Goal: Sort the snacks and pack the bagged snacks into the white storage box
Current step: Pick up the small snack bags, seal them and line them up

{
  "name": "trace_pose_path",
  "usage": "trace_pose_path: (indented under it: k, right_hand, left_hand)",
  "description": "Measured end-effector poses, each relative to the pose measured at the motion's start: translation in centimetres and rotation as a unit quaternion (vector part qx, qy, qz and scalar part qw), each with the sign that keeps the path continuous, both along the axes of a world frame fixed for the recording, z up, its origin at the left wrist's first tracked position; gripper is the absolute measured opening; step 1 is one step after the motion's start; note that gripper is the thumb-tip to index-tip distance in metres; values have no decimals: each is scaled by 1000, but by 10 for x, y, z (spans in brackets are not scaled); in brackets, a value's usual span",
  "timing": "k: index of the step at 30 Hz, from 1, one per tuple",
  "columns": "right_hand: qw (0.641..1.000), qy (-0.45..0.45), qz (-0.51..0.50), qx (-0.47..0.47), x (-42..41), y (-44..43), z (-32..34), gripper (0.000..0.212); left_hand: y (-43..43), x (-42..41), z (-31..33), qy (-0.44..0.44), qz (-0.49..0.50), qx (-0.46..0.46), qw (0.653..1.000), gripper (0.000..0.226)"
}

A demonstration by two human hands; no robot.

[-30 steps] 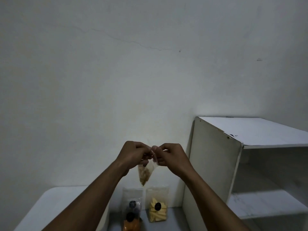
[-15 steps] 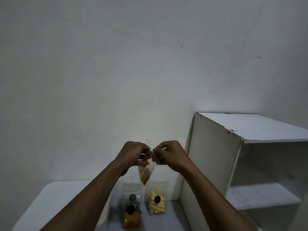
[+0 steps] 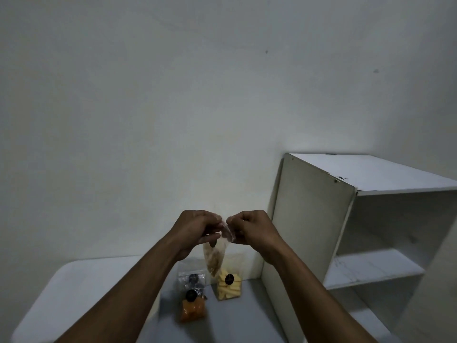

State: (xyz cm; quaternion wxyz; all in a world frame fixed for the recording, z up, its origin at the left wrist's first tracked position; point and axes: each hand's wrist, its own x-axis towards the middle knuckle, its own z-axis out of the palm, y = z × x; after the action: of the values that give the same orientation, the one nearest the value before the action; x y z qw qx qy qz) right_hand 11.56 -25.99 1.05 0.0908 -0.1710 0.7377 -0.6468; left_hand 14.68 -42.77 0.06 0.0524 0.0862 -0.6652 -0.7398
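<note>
Head view showed my left hand [image 3: 197, 229] and right hand [image 3: 252, 229] raised together, each pinching one top corner of the small clear bag [image 3: 215, 256]. The bag held brownish crumbs and hung in the air between them, directly above the packs on the grey surface.

A second before, the knuckles had been touching. By this moment they had drawn slightly apart, so a strip of the bag's mouth showed stretched between the fingertips. The camera had also tipped down a little, bringing more of the surface into frame. I judged I was working the bag's top, but I could not tell whether I was sealing it or opening it. Either way, this bag was not yet packed.

Below stood the yellow-stick bag [image 3: 228, 284], with the orange bag [image 3: 193, 309] nearer me and the dark bag [image 3: 191, 280] just behind it. All three were still outside any box. The white rounded surface [image 3: 74, 280] at lower left may have been the storage box or its lid, though I could not tell. The white shelf unit [image 3: 314, 219] stood to the right.

Each standing bag carried a round black sticker. Any print on the stickers was too small to read, and no brand was legible.
</note>
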Motion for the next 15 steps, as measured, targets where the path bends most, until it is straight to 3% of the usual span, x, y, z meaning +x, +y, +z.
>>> trace_pose_path:
  k: [9, 13, 15]
  right_hand:
    - [997, 52, 25, 54, -13, 9, -48, 37]
    - [991, 94, -26, 90, -38, 10, -95, 7]
    - [996, 62, -42, 56, -52, 13, -114, 12]
  left_hand:
    - [10, -16, -20, -13, 74, 86, 993, 14]
    - [18, -32, -46, -35, 108, 69, 991, 12]
    - [17, -40, -73, -55, 134, -3, 989, 17]
